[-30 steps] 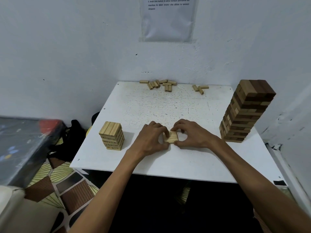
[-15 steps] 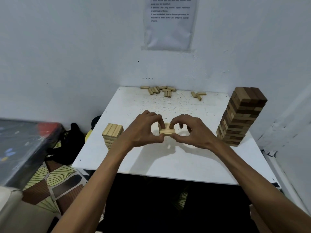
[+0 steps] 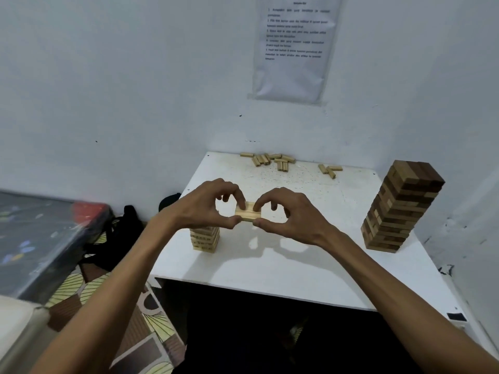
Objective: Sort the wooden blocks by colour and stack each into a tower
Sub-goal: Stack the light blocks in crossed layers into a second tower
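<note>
A small row of light wooden blocks (image 3: 248, 214) hangs in the air above the white table (image 3: 283, 263). My left hand (image 3: 208, 209) pinches its left end and my right hand (image 3: 291, 214) pinches its right end. Just below my left hand stands a short tower of light blocks (image 3: 204, 238); its top is hidden by that hand. A tall tower of mixed dark and light blocks (image 3: 399, 206) stands at the table's right edge. Several loose light blocks (image 3: 272, 160) lie along the far edge, with a few more (image 3: 330, 170) to their right.
White walls close in behind and to the right of the table, with a printed sheet (image 3: 293, 47) taped up. To the left are a dark mattress (image 3: 32, 238), a black bag (image 3: 118, 236) and a patterned floor (image 3: 108, 306).
Both hands lifted the row of light blocks off the table and carried it up and leftward toward the short light tower. The camera view shifted too.
</note>
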`<state>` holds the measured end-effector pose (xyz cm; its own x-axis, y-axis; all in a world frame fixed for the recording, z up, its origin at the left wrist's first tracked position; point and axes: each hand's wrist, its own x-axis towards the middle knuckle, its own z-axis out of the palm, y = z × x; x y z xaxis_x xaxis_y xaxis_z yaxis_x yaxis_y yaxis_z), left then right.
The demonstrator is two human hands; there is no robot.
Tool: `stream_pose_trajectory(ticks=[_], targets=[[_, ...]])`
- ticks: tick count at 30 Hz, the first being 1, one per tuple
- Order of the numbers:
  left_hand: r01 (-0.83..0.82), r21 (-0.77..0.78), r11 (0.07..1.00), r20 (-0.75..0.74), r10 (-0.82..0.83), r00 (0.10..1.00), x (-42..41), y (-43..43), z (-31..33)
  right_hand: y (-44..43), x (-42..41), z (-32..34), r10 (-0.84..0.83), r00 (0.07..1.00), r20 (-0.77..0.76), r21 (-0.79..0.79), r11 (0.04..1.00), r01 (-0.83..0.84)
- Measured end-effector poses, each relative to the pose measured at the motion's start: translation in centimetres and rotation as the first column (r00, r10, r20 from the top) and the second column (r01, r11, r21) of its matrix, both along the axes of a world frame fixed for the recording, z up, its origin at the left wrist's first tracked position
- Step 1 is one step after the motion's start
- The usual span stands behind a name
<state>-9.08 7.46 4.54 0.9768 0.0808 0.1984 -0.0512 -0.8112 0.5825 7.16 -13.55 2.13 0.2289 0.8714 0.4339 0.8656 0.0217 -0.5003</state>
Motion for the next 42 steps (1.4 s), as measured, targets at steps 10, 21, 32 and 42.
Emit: stream_pose_trajectory(ticks=[10,21,32,42], targets=[[0.013,-0.059,0.998,0.004,-0.013,1.000,-3.4,6.2,-0.4,6.0,-4.5,-0.5,-0.074,0.997,-0.020,-0.012,0.997,0.074],[0.011,-0.111,0.994,-0.002,-0.011,1.000,-4.9,8.9,-1.5,8.4,-7.4,-1.7,-0.154,0.988,-0.002,-0.004,0.988,0.154],[0.028,-0.106,0.994,0.004,-0.028,1.000,-5.1,8.8,-2.2,8.3,-8.1,-2.4,-0.188,0.982,0.026,0.008,0.982,0.188],[0.048,-0.069,0.996,0.004,-0.048,0.999,-4.8,8.8,-2.4,8.0,-7.9,-2.5,-0.187,0.980,0.071,-0.002,0.982,0.188]])
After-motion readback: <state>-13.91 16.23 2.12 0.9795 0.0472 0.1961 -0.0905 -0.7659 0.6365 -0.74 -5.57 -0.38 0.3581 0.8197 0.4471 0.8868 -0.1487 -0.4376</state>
